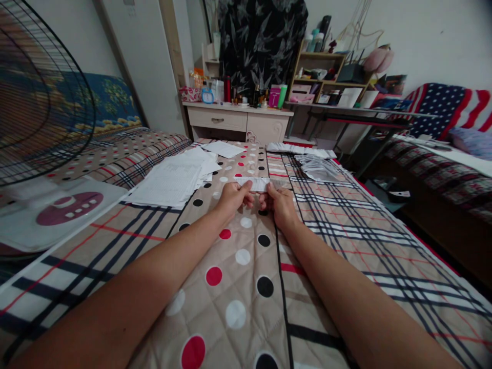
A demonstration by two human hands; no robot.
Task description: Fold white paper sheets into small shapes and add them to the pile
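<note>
Both arms reach forward over a patterned bedspread [246,256]. A narrow folded strip of paper [260,184] is stretched crosswise between my hands, a little above the bedspread. My left hand [235,197] pinches its left part with the thumb on top and fingers curled below. My right hand [282,202] grips the right part in the same way. Left of my hands lies a spread stack of printed paper sheets [169,177], with a single sheet [224,149] behind it. To the right rest a pile of folded papers [319,168] and a long folded paper strip [300,150].
A caged fan [46,97] stands close on the left, above its white base [65,210]. At the far end is a white dresser [230,120] with bottles and boxes. A shelf unit [319,72] and a desk [357,114] stand behind to the right.
</note>
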